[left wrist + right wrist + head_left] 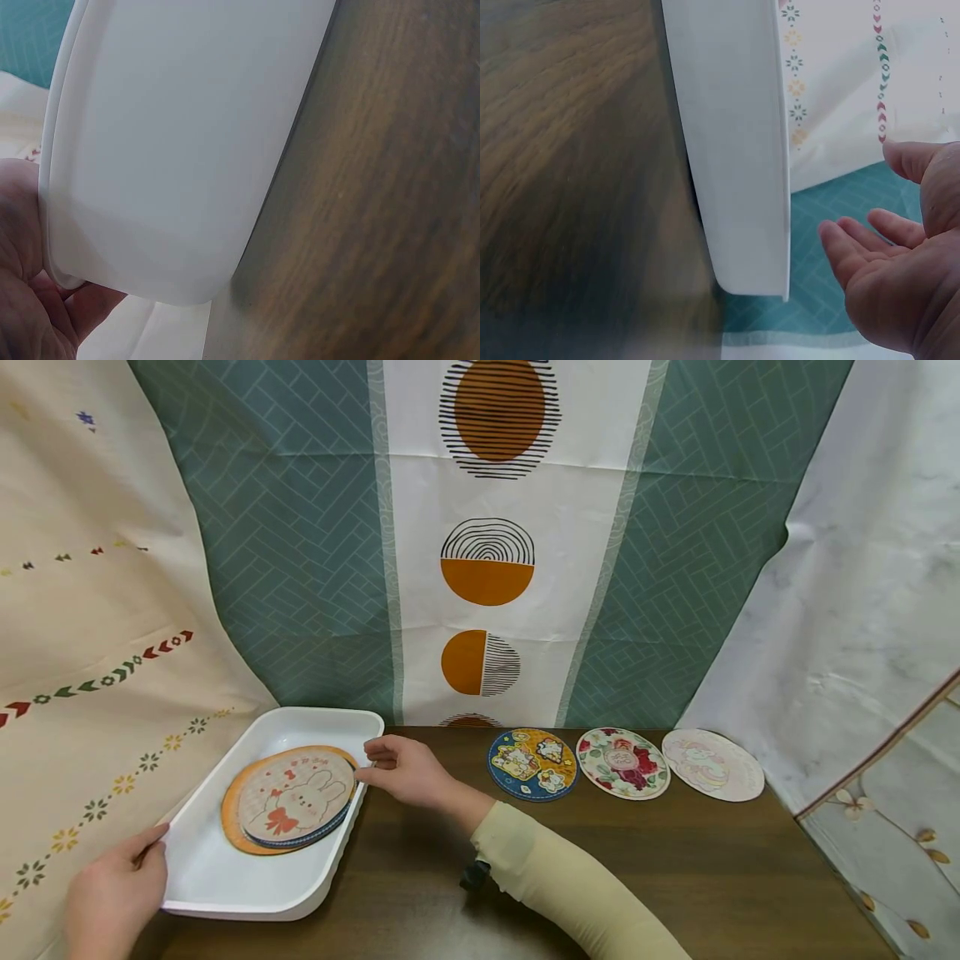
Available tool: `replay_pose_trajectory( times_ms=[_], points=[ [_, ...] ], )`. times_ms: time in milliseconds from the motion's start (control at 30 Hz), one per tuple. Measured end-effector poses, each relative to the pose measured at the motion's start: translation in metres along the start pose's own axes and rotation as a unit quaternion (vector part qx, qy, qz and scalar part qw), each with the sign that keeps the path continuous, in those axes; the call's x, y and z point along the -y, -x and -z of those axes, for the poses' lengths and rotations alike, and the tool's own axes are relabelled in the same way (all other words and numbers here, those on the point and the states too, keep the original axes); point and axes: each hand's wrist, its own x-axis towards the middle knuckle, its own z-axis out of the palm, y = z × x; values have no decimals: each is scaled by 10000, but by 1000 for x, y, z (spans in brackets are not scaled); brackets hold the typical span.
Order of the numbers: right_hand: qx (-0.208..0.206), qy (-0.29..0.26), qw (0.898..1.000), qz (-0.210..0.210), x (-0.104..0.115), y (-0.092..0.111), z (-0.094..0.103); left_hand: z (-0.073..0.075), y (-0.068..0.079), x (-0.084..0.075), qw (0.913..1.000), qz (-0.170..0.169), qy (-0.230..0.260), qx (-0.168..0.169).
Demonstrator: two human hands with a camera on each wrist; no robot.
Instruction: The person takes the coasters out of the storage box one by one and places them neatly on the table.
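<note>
A white tray (217,881) stands on the left of the table. My left hand (116,889) grips its left rim, fingers bent under the edge in the left wrist view. Inside the tray lie overlapping round mats: a pale bunny mat (307,802) on top, a blue-edged mat (330,835) peeking out below it, and an orange mat (232,827) underneath. My right hand (408,770) is over the tray's right rim with fingers loosely bent and nothing held. The right wrist view shows that hand (896,262) apart from the tray wall (739,165).
Along the table's back edge, right of the tray, lie a blue and yellow round mat (532,765), a floral one (622,763) and a pale pink one (712,765). Patterned cloth (300,527) hangs behind the brown wooden table (600,835).
</note>
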Motion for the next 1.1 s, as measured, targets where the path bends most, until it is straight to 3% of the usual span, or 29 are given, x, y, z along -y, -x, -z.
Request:
replay_pose_trajectory(
  times_ms=[500,733,933,1100],
  points=[
    [188,462,9986,-179,11,-18,-21,0,1,2,10000,-11,-10,27],
    [355,968,9944,-246,11,-27,-28,0,0,2,9999,6,-21,121],
    [501,1531,9863,-365,13,-33,-34,0,0,3,9999,-81,-22,57],
    [681,2249,9718,-192,21,-38,-37,0,0,3,10000,16,4,87]
  ],
)
